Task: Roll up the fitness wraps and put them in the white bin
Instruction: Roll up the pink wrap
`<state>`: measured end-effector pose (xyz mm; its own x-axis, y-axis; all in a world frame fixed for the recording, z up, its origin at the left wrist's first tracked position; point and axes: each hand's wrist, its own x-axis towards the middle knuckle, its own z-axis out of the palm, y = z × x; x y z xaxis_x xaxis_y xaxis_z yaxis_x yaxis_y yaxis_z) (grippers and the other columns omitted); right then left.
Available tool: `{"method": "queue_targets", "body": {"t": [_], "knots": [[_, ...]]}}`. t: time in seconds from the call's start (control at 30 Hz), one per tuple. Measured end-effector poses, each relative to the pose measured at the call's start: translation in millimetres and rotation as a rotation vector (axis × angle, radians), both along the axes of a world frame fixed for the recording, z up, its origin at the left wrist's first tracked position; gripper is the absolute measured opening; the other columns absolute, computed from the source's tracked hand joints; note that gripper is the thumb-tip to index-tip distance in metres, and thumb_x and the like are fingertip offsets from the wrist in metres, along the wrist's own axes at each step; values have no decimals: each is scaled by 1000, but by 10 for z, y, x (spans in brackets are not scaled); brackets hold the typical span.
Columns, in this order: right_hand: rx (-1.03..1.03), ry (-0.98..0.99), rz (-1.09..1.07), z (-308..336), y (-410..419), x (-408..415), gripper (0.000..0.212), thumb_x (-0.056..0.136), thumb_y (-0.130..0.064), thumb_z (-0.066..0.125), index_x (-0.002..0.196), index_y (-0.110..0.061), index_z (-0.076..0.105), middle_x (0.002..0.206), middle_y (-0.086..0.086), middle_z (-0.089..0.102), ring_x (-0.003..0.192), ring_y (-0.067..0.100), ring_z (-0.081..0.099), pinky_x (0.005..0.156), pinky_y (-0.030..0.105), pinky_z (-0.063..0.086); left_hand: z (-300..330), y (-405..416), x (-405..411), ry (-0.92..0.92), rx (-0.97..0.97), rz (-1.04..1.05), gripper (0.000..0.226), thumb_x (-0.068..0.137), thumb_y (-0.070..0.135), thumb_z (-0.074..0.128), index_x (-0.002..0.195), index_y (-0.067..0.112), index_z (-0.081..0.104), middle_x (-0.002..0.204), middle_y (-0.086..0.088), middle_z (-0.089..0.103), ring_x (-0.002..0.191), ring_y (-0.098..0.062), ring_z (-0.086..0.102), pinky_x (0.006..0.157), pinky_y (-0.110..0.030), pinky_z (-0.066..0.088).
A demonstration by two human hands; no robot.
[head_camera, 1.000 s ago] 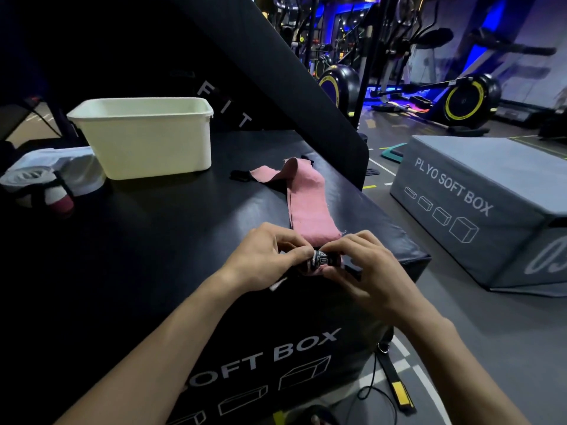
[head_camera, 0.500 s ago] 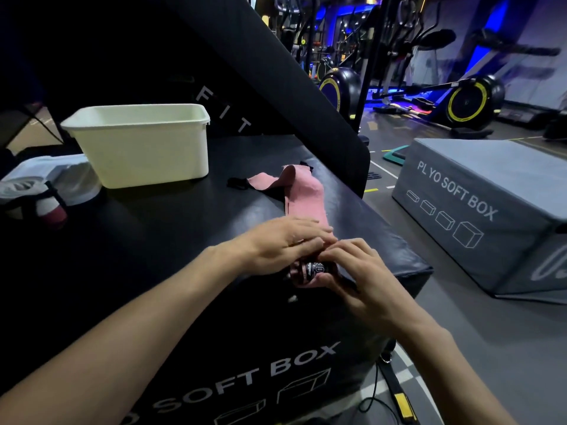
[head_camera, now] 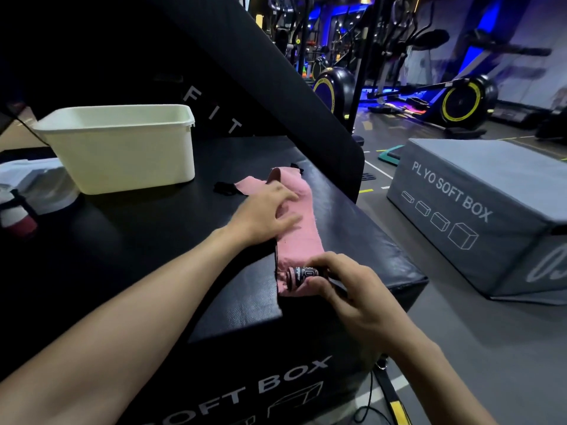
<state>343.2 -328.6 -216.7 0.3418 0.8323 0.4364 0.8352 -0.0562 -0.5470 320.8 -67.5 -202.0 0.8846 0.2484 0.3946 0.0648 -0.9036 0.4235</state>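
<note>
On a black box (head_camera: 153, 256) in a gym, a white bin (head_camera: 122, 148) stands at the far left, well apart from a pink wrap (head_camera: 302, 234) lying stretched along the box's right edge. The left hand (head_camera: 264, 213), which half a second ago met the right at the roll, has moved up the wrap and now presses it with fingers straight and spread. The right hand (head_camera: 346, 289) still pinches the rolled near end (head_camera: 302, 276), fingers curled round it.
</note>
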Motion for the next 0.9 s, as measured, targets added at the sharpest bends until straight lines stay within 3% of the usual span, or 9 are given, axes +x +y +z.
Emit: {"method": "queue_targets", "body": {"t": [0.07, 0.2, 0.33, 0.47, 0.53, 0.6, 0.67, 0.8, 0.9], "knots": [[-4, 32, 11, 13, 24, 29, 19, 99, -50, 53, 111, -37, 58, 98, -13, 66, 95, 10, 64, 84, 38, 51, 58, 91, 90, -168, -96, 295, 30, 90, 53, 69, 98, 24, 74, 107, 1, 63, 102, -19, 60, 92, -40, 51], [-27, 108, 33, 61, 55, 105, 15, 98, -44, 58, 107, -33, 63, 96, -12, 70, 94, 10, 68, 84, 38, 53, 310, 142, 282, 6, -373, 590, 70, 90, 79, 45, 64, 15, 63, 75, -2, 68, 87, -29, 66, 74, -36, 48], [-62, 153, 63, 121, 92, 163, 24, 97, -50, 56, 107, -30, 65, 94, -10, 71, 91, 12, 69, 83, 40, 53, 398, 165, 528, 118, -478, 666, 78, 79, 85, 48, 100, 12, 68, 105, -7, 71, 105, -33, 66, 99, -45, 51], [-85, 202, 90, 153, 102, 212, 24, 97, -49, 57, 107, -29, 66, 94, -8, 71, 88, 13, 69, 82, 42, 53, 391, 228, 695, 2, -587, 535, 24, 87, 30, 55, 103, 22, 70, 110, -6, 72, 112, -36, 65, 83, -34, 51], [-97, 209, 94, 162, 98, 229, 22, 97, -47, 58, 107, -29, 66, 96, -9, 72, 91, 14, 69, 83, 42, 53, 338, 334, 751, 15, -582, 418, 65, 75, 24, 48, 137, 41, 56, 136, 1, 65, 126, -28, 60, 104, -42, 48], [-107, 206, 98, 169, 103, 242, 20, 98, -44, 59, 108, -29, 67, 98, -10, 72, 93, 14, 69, 82, 43, 53, 161, 566, 893, 33, -588, 289, 91, 63, 24, 45, 147, 59, 33, 152, 11, 52, 137, -19, 53, 118, -48, 38], [-114, 205, 101, 169, 107, 249, 18, 99, -43, 60, 108, -28, 67, 99, -12, 72, 94, 13, 69, 83, 43, 53, 41, 675, 964, 81, -600, 247, 96, 58, 30, 46, 143, 68, 25, 149, 12, 55, 135, -18, 55, 118, -48, 39], [-113, 200, 98, 181, 100, 252, 20, 99, -43, 60, 109, -28, 67, 100, -13, 72, 96, 13, 69, 83, 42, 52, 113, 472, 938, 84, -515, 433, 88, 82, 6, 44, 155, 52, 26, 151, 1, 54, 139, -34, 47, 120, -42, 30], [-113, 203, 99, 192, 94, 238, 24, 99, -46, 59, 110, -27, 67, 101, -12, 72, 97, 14, 69, 83, 42, 52, 36, 453, 953, 11, -365, 427, 73, 91, 6, 50, 151, 47, 39, 145, 1, 60, 136, -30, 51, 116, -45, 30]]}}
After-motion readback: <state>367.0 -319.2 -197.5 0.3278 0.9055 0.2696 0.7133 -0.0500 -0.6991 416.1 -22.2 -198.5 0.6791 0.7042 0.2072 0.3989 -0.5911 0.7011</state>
